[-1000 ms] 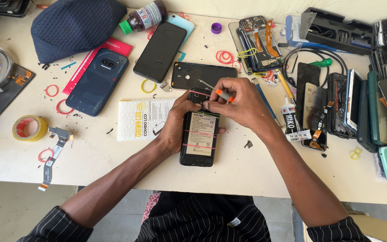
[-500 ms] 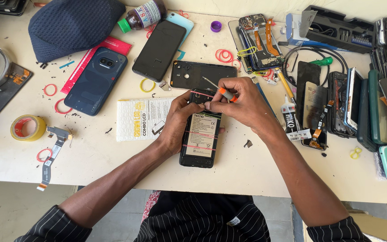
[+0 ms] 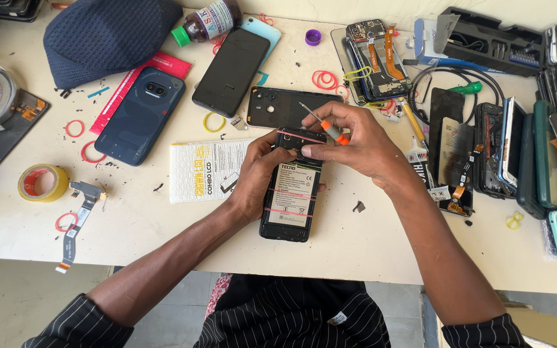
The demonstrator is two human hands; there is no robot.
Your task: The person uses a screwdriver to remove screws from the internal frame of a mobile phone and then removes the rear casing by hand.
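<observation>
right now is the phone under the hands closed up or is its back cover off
Back cover off. The phone lies face down with its labelled battery exposed, pink bands crossing it, while the left hand steadies it and the right hand holds a small screwdriver.

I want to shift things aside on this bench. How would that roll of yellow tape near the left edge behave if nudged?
The roll of yellow tape lies flat on its side on the table, so it would probably slide, not roll. It looks light and hollow. Tipped onto its rim, it might roll off the near edge.
</observation>
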